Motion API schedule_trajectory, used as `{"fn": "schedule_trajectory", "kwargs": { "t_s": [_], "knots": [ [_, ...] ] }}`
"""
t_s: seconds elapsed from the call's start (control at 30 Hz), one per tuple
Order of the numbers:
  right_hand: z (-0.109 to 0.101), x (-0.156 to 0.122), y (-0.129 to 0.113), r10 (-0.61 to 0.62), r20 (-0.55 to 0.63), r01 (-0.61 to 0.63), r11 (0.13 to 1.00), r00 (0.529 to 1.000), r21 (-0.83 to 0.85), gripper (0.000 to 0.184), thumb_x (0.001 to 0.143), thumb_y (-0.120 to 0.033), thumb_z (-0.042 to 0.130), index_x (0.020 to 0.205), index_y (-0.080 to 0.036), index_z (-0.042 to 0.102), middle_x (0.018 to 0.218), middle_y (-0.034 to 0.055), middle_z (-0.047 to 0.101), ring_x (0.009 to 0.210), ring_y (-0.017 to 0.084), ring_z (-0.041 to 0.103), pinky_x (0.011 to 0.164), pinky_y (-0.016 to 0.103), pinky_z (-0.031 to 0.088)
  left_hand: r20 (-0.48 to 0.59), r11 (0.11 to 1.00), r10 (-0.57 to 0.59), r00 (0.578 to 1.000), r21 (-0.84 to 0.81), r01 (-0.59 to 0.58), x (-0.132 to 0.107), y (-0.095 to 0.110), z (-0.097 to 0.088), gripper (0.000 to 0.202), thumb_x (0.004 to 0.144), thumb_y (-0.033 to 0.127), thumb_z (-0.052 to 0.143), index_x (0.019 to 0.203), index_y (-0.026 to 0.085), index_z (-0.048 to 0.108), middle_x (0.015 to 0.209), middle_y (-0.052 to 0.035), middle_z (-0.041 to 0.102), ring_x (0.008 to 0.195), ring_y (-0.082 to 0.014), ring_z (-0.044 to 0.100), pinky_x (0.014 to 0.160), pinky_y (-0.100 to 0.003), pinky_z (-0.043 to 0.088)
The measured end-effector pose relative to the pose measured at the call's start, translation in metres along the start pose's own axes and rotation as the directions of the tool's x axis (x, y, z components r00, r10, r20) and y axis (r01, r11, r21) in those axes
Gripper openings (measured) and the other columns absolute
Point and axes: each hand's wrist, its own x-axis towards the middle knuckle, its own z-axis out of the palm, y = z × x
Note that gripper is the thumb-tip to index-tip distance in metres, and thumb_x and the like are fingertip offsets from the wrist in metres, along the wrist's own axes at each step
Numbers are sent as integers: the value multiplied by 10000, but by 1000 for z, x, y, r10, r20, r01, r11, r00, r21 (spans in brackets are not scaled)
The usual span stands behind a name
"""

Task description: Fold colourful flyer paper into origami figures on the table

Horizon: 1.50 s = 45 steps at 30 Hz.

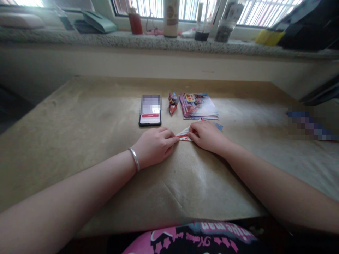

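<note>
A folded piece of printed paper (183,135), white with red and a blue corner, lies on the table between my hands. My left hand (156,145) is closed, its fingertips pinching the paper's pointed left end. Across the paper's middle, my right hand (208,135) is closed with curled fingers pressing on it, hiding much of it. Just beyond are a stack of printed square sheets (200,106) and a small folded paper figure (173,103) in red and dark colours. A phone (150,118) with a lit screen lies to the left of the figure.
The table (106,106) has a tan cover with a crease near its front. Behind it, a granite windowsill (148,40) carries a red bottle (135,22), a tall pale bottle (171,17), jars and a green case (97,22). A blurred bluish object (312,124) lies at the right.
</note>
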Motion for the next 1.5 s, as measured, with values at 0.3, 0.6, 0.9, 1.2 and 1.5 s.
{"fn": "schedule_trajectory", "kwargs": {
  "t_s": [0.3,0.6,0.9,1.2,1.5],
  "knots": [
    [0,-2,-2,19,4,-19,1000,1000,10,200,855,-302,484,795,-180,632,856,85,695,838,231,605,758,326,377,33,999,21,999,40,-22,2,-1,-2,254,888,231,461,1031,192,667,910,-62,649,820,-183,591,676,-302,484],
    [2,-4,1,23,-10,-23,1000,1000,12,201,855,-313,480,788,-186,620,854,83,691,842,238,600,759,332,379,99,998,45,994,28,-48,1,-7,-7,289,837,201,501,1075,202,666,959,-54,650,856,-191,587,712,-306,495],
    [3,-5,1,30,-4,-30,999,1000,20,209,855,-317,474,793,-187,625,853,82,691,835,232,600,749,325,378,138,998,58,989,19,-61,-2,-13,-9,320,820,171,500,1089,220,665,966,-43,653,865,-185,592,730,-297,499],
    [3,-10,-1,-1,-29,-1,998,1000,-70,223,873,-326,449,810,-187,611,875,79,688,850,240,574,774,347,343,70,994,93,993,-65,-88,-8,-21,-6,278,812,144,506,1024,211,672,1070,-45,657,888,-160,616,765,-275,513],
    [5,-16,-21,-53,-129,38,992,990,-118,257,898,-376,445,854,-183,610,902,74,693,881,233,556,836,368,301,2,984,143,990,-105,-142,-6,-22,-1,273,865,162,447,1038,171,658,1057,-53,678,940,-177,622,813,-296,522]
  ]
}}
